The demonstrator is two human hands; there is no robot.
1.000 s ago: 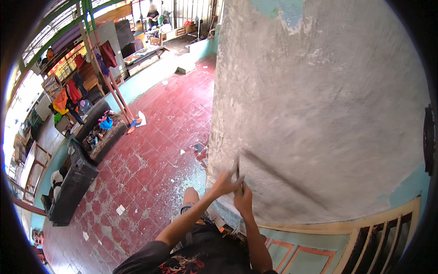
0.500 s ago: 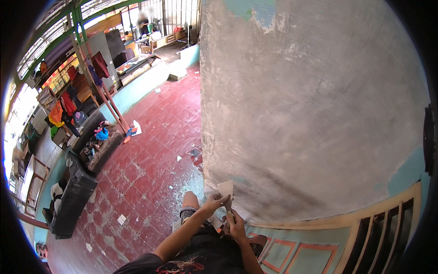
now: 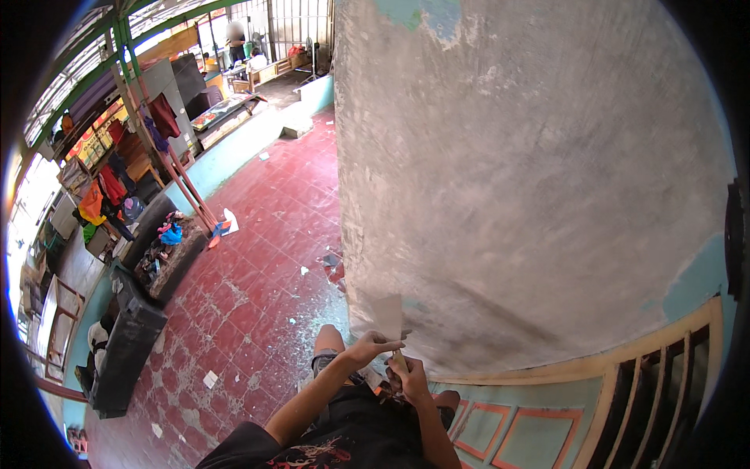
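Note:
A putty knife (image 3: 388, 314) with a wide, pale blade points upward in front of the wall's lower left part. My right hand (image 3: 408, 378) is closed round its light-coloured handle. My left hand (image 3: 370, 347) grips the lower end of the blade, with fingers and thumb across it. Behind the tool rises a large grey plastered wall (image 3: 516, 187), where patches of light blue paint show at the top and at the right edge. Dark smudges run along the wall's lower part.
Red floor tiles (image 3: 258, 273) strewn with pale flakes and dust stretch to the left. A black worn sofa (image 3: 129, 363) stands at the left, near leaning poles (image 3: 183, 184). Below the wall are a light-blue panelled door (image 3: 508, 438) and a barred wooden frame (image 3: 656, 391). One person (image 3: 236, 47) is far back.
The putty knife's blade has turned more upright and sits slightly higher. My left hand has shifted a little right along its base, and my right hand has moved slightly right.

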